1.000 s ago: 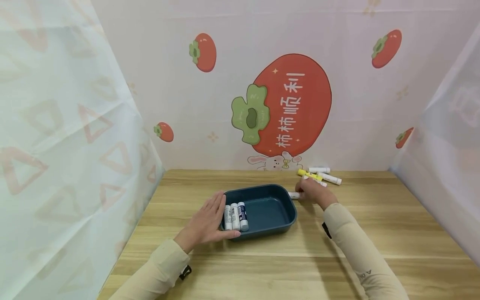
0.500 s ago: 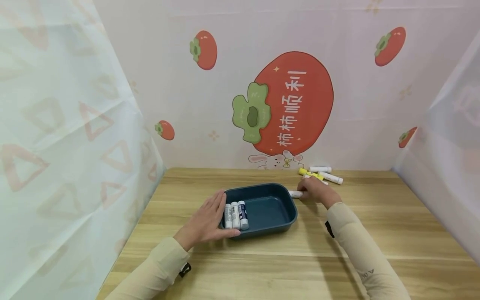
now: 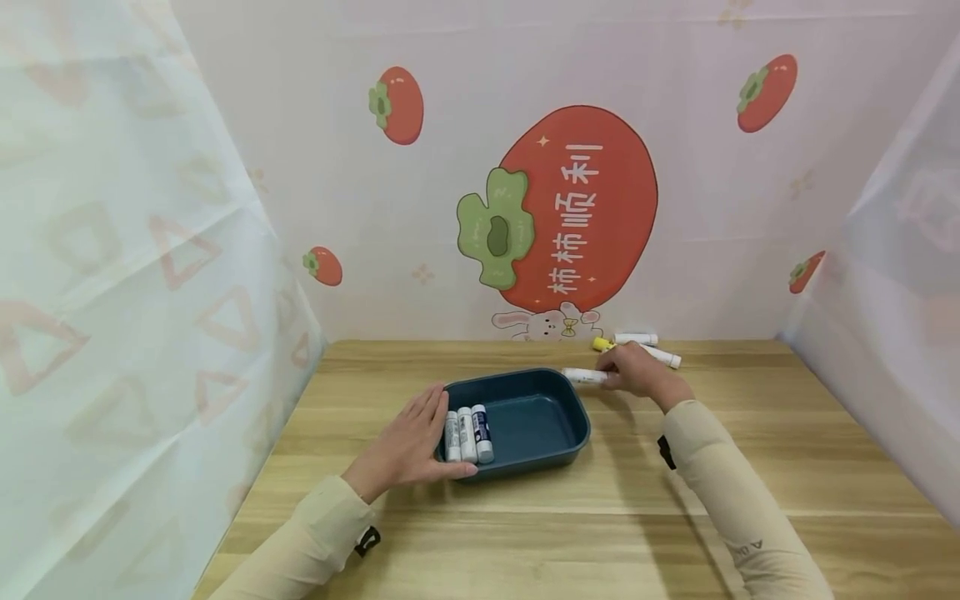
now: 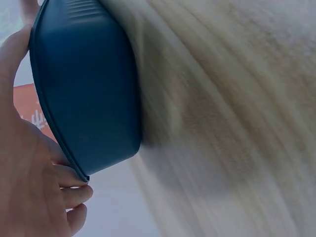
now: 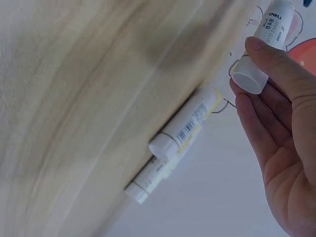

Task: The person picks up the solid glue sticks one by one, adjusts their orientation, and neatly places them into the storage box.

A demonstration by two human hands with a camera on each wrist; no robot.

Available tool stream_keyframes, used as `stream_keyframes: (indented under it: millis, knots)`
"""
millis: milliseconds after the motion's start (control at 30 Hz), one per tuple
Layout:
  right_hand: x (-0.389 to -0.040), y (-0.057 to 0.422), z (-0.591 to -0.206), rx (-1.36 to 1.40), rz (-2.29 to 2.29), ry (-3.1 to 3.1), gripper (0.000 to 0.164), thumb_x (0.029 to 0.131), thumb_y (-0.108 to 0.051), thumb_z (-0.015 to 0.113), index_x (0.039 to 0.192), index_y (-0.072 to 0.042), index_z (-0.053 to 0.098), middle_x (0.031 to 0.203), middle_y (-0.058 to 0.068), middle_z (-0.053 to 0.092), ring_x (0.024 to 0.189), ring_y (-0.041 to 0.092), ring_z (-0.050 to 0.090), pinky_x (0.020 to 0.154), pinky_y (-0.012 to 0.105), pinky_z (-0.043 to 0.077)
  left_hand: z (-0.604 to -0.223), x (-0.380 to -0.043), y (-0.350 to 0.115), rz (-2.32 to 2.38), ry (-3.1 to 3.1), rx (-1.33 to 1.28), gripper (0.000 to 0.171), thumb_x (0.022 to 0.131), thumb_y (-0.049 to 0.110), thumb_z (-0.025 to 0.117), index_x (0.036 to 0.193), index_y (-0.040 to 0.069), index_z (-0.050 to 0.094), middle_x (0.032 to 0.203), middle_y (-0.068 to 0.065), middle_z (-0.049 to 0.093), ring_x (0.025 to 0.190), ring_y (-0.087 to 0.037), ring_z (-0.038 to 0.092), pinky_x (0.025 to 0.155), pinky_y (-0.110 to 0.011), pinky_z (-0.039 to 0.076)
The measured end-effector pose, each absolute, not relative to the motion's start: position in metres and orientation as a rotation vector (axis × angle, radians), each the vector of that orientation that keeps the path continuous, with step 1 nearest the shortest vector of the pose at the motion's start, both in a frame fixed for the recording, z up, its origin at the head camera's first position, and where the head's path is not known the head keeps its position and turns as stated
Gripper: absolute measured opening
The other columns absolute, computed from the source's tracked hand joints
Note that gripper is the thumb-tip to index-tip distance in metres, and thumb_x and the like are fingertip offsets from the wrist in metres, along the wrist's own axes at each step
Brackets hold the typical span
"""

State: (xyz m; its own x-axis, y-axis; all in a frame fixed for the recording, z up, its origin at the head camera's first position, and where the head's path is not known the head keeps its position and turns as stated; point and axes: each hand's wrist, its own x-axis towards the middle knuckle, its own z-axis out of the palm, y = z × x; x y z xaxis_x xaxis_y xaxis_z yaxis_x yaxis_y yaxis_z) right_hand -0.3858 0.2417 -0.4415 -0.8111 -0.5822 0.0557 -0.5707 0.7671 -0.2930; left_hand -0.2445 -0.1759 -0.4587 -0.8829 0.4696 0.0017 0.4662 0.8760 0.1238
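Note:
My left hand [image 3: 408,437] rests against the left end of a dark blue rectangular dish [image 3: 536,425], its fingers straight along the rim and its thumb along the front edge. Inside, at the left end, three glue sticks [image 3: 468,435] lie side by side, one with a dark blue label. With thumb and fingers my right hand [image 3: 641,375] pinches one end of a white glue stick [image 5: 269,42], just beyond the dish's right back corner. Lettering shows on its barrel in the right wrist view. Its far end points left toward the dish rim.
Behind the right hand lie a yellow glue stick [image 3: 602,343], partly hidden, and white glue sticks [image 3: 663,357] near the back wall [image 3: 712,275]. Patterned sheets enclose the wooden table [image 3: 555,542] at the left, back and right.
My right hand has raised the white glue stick off the table beside the dish and shifted slightly back. The left hand and the dish stay in place.

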Motion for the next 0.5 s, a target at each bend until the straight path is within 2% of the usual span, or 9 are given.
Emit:
stream_keyframes:
  millis: [133,333,400,500]
  knots:
    - [-0.383,0.243,-0.431,-0.958,-0.486,2.924,0.009,0.090,-0.009,0.084,0.098,-0.010,0.081,0.085,-0.004,0.073,0.075,0.012,0.057,0.073,0.033,0.054,-0.456,-0.247,-0.175,0.210,3.010,0.754,0.129,0.085,0.088,0.054,0.166,-0.006,0.018,0.176,-0.024,0.015,0.165,-0.039,0.018,0.133,-0.055,0.023]
    - [-0.378,0.240,-0.412,-0.984,-0.521,2.968,0.016,0.088,-0.010,0.085,0.104,-0.006,0.082,0.092,0.002,0.078,0.079,0.012,0.066,0.076,0.038,0.061,-0.445,-0.253,-0.173,0.228,3.031,0.792,0.122,0.090,0.083,0.054,0.166,-0.005,0.019,0.176,-0.023,0.017,0.164,-0.039,0.021,0.132,-0.055,0.026]
    - [-0.375,0.238,-0.402,-1.012,-0.525,2.971,0.015,0.088,-0.008,0.085,0.103,-0.005,0.082,0.092,0.003,0.079,0.080,0.012,0.067,0.077,0.039,0.062,-0.441,-0.256,-0.172,0.240,3.046,0.823,0.115,0.094,0.077,0.056,0.166,-0.005,0.020,0.176,-0.023,0.018,0.164,-0.038,0.023,0.131,-0.055,0.028]
    - [-0.370,0.233,-0.387,-1.043,-0.534,2.968,0.014,0.088,-0.008,0.085,0.102,-0.006,0.082,0.091,0.001,0.079,0.079,0.011,0.067,0.077,0.038,0.062,-0.433,-0.261,-0.168,0.289,3.102,0.902,0.101,0.100,0.061,0.063,0.166,-0.004,0.024,0.173,-0.023,0.027,0.160,-0.039,0.032,0.128,-0.055,0.034]
